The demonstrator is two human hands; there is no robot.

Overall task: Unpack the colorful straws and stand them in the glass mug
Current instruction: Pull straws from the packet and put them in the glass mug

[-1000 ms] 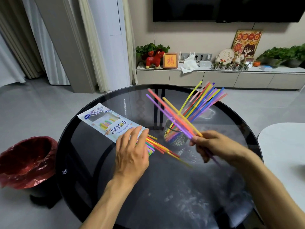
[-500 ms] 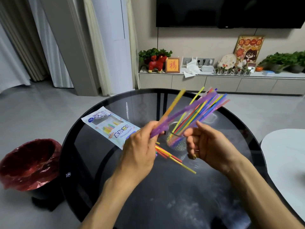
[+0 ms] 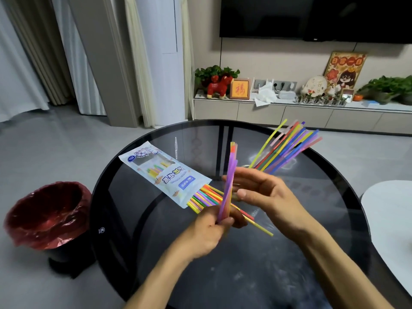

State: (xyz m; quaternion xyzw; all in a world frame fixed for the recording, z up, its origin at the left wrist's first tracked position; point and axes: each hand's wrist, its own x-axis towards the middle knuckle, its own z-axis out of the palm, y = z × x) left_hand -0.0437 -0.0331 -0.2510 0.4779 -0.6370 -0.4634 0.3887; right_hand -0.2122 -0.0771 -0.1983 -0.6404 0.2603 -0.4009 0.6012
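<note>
— Where are the straws?
— The left hand (image 3: pixel 208 228) grips a small upright bunch (image 3: pixel 227 186) at frame centre. More poke from the packet (image 3: pixel 162 173) on the surface (image 3: pixel 256 270); others fan from the mug, itself hidden.
— The right hand (image 3: pixel 265 195)?
— Fingers relaxed, just beside the bunch.

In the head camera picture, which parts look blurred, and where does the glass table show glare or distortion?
Head view: the right hand and the small bundle of purple straws gripped by the left hand look motion-blurred; the round black glass table carries pale smeared reflections near its front; the wide lens bends the room's straight edges.
</note>
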